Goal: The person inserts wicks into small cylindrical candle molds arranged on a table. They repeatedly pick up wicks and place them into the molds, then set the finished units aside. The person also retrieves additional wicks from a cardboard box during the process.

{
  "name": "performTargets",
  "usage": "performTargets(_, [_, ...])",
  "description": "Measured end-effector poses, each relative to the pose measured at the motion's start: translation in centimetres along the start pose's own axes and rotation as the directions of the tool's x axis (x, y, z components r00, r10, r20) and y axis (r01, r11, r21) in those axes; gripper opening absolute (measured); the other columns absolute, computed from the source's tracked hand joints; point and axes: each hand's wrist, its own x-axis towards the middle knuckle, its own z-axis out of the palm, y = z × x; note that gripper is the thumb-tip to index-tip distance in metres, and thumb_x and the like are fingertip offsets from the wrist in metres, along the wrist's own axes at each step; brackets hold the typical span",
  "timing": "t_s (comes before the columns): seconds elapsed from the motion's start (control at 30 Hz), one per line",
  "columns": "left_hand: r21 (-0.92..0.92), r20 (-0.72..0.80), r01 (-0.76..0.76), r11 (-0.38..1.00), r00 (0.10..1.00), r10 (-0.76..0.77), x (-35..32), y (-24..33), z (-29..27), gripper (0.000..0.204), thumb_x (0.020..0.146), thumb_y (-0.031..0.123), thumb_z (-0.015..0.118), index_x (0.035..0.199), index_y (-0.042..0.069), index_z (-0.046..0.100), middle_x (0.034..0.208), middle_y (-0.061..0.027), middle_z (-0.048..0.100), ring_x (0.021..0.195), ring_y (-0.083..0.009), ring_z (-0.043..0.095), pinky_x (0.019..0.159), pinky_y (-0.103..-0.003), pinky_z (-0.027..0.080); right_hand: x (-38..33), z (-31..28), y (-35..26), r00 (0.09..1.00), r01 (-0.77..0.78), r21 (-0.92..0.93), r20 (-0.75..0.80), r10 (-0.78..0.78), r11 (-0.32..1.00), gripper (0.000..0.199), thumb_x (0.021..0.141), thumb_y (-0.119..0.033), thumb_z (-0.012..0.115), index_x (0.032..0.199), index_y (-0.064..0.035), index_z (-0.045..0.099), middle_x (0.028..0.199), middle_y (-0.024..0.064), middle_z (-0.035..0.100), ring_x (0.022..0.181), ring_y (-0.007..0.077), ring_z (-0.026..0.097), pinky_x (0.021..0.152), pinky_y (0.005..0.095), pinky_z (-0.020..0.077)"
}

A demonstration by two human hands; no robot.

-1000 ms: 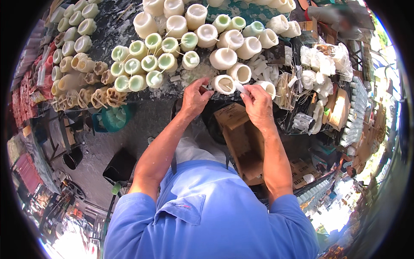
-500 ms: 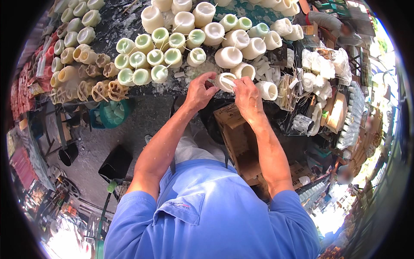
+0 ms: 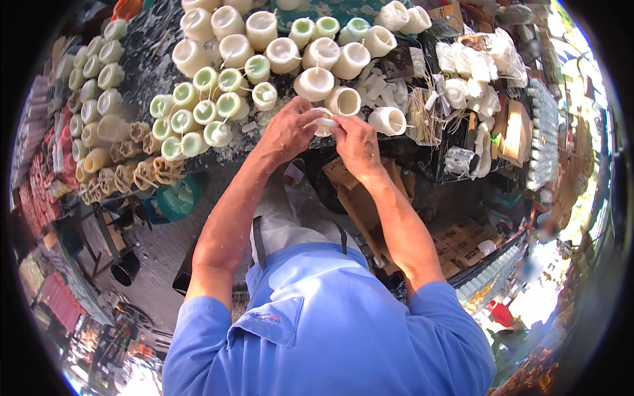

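Observation:
A small white strip (image 3: 323, 121), likely wax, is pinched between my two hands at the table's front edge. My left hand (image 3: 288, 132) has its thumb and fingers closed at the strip's left end. The right end sits in the closed fingertips of my right hand (image 3: 357, 143). Just beneath lies a cream candle cup, mostly hidden by the fingers. Beyond it stand a hollow cream candle (image 3: 344, 101) and a filled one with a wick (image 3: 314, 84). Another white candle (image 3: 387, 121) lies on its side, right of my right hand.
Several pale green candles (image 3: 205, 111) and brown open-work ones (image 3: 144, 173) stand on the wax-spattered table to the left. White wax scraps (image 3: 384, 91), wick bundles (image 3: 422, 117) and wooden blocks (image 3: 517, 133) lie at the right. Below the edge are a cardboard box (image 3: 362, 211) and a teal tub (image 3: 178, 196).
My hands have come closer together, and the left fingers now meet the white strip that the right hand held. My view has shifted, so the candles appear farther left.

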Motion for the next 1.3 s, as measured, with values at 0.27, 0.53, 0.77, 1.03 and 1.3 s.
performTargets(0.27, [0.319,0.048,-0.223,0.921,0.974,0.220,1.5,0.8,-0.3,0.029,0.084,0.008,0.082,0.113,0.011,0.077,0.120,-0.0085,0.069,0.112,-0.0307,0.064,0.096,-0.046,0.055,-1.8,2.0,-0.3,0.969,-0.085,0.203,-0.211,0.128,0.976,0.017,0.088,0.000,0.080,0.105,0.0033,0.080,0.096,0.0189,0.078,0.088,0.0379,0.076,0.078,0.0440,0.0607])
performTargets(0.53, [0.333,0.248,-0.417,0.845,0.904,0.348,2.9,1.6,-1.2,0.036,0.082,0.003,0.080,0.116,0.013,0.076,0.108,-0.0013,0.075,0.110,-0.0247,0.064,0.100,-0.041,0.047,-2.5,3.2,-1.0,0.864,-0.394,0.406,-0.142,0.483,0.824,0.025,0.087,-0.009,0.089,0.106,0.0009,0.078,0.089,0.0111,0.079,0.077,0.0195,0.077,0.070,0.0342,0.0597])
performTargets(0.77, [0.326,0.315,-0.531,0.782,0.841,0.440,3.7,1.0,-1.5,0.046,0.077,0.002,0.082,0.121,0.012,0.076,0.106,-0.0020,0.073,0.104,-0.0232,0.066,0.099,-0.042,0.048,-2.6,4.4,-0.1,0.733,-0.525,0.560,-0.085,0.675,0.641,0.026,0.087,-0.010,0.081,0.107,0.0056,0.075,0.083,0.0139,0.079,0.075,0.0218,0.079,0.072,0.0347,0.0622])
performTargets(1.03, [0.413,0.357,-0.535,0.737,0.840,0.410,4.1,1.1,-0.7,0.038,0.077,0.005,0.082,0.114,0.011,0.078,0.103,-0.0023,0.073,0.103,-0.0229,0.065,0.097,-0.042,0.049,-3.3,5.2,0.4,0.713,-0.443,0.726,-0.070,0.697,0.526,0.018,0.093,-0.008,0.080,0.103,0.0062,0.077,0.085,0.0106,0.081,0.076,0.0111,0.076,0.069,0.0288,0.0608])
performTargets(1.3, [0.385,0.273,-0.474,0.792,0.878,0.393,4.3,1.6,-0.3,0.025,0.082,0.008,0.086,0.105,0.008,0.079,0.102,-0.0033,0.077,0.095,-0.0249,0.068,0.088,-0.041,0.052,-3.6,5.4,0.3,0.651,-0.465,0.799,0.018,0.759,0.381,0.020,0.093,-0.010,0.083,0.104,0.0059,0.078,0.085,0.0091,0.080,0.076,0.0096,0.074,0.070,0.0274,0.0608])
